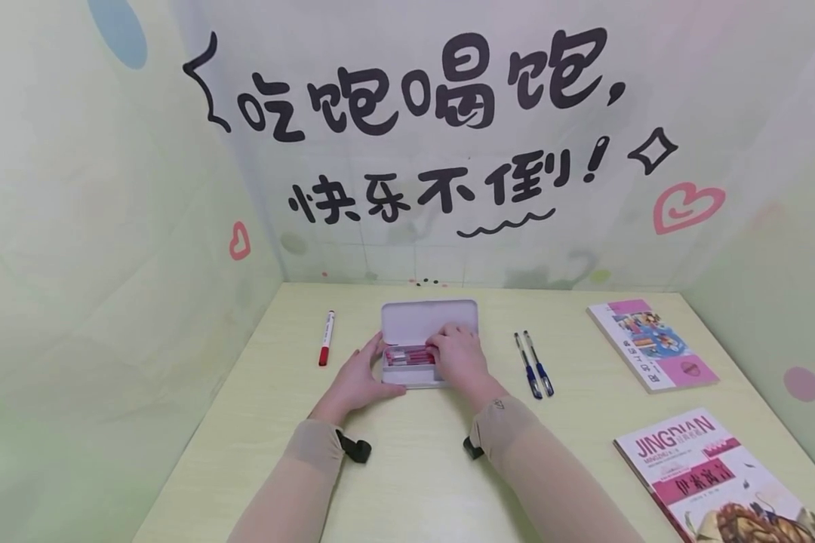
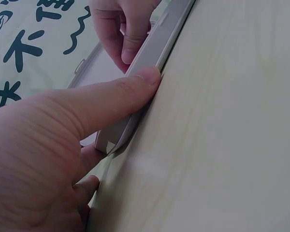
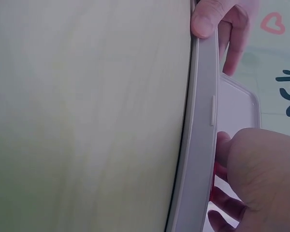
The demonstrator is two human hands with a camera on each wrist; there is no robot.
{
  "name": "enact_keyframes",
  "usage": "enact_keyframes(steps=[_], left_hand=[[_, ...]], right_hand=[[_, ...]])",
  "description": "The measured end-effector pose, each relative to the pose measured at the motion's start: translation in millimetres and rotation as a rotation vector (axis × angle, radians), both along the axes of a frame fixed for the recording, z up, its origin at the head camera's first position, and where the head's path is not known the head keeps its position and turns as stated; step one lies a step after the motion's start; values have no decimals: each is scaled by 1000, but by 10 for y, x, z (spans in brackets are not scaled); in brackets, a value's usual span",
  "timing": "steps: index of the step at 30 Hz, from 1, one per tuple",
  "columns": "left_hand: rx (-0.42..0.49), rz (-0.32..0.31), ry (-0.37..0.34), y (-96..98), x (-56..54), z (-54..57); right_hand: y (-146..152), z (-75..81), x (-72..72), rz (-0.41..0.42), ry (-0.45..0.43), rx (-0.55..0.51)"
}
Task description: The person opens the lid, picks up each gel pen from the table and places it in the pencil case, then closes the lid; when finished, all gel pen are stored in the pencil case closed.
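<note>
An open pencil case (image 1: 417, 378) with a pale lilac inside stands on the table, its lid (image 1: 429, 320) tipped up at the back. Several red pens (image 1: 407, 356) with clear parts lie along its tray. My left hand (image 1: 358, 383) grips the case's left end; in the left wrist view its thumb (image 2: 130, 89) presses the front wall. The right hand (image 1: 460, 354) reaches into the case with bent fingers and pinches at the right ends of the pens. A bit of red pen (image 3: 213, 183) shows by those fingers in the right wrist view; the palm hides the rest.
Left of the case lies a white marker with a red cap (image 1: 327, 339). Two blue-and-clear pens (image 1: 533, 363) lie side by side to its right. A pink-covered book (image 1: 652, 345) is at the back right, another book (image 1: 713, 475) nearer the front. A printed wall rises behind.
</note>
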State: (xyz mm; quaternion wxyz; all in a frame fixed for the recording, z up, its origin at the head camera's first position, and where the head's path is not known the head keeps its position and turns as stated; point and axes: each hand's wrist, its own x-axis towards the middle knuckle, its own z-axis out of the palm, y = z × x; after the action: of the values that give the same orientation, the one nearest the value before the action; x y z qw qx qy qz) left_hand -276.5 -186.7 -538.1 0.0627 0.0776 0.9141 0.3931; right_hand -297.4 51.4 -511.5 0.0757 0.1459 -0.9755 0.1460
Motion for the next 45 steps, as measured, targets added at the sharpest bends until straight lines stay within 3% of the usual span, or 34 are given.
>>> enact_keyframes(steps=[15,20,27,45], left_hand=[[2,0,0,-6,-6,-6],[10,-15,9,7,-11,-15],[9,-18,14,8,-5,-5],[-8,-13,5,-12,-17,-17]], right_hand=[[145,28,51,-60,11,-141],[394,-40,78,-123,36,-238],[784,-77,223,-224,33,-325],[1364,-118,490,-448,-45,-388]])
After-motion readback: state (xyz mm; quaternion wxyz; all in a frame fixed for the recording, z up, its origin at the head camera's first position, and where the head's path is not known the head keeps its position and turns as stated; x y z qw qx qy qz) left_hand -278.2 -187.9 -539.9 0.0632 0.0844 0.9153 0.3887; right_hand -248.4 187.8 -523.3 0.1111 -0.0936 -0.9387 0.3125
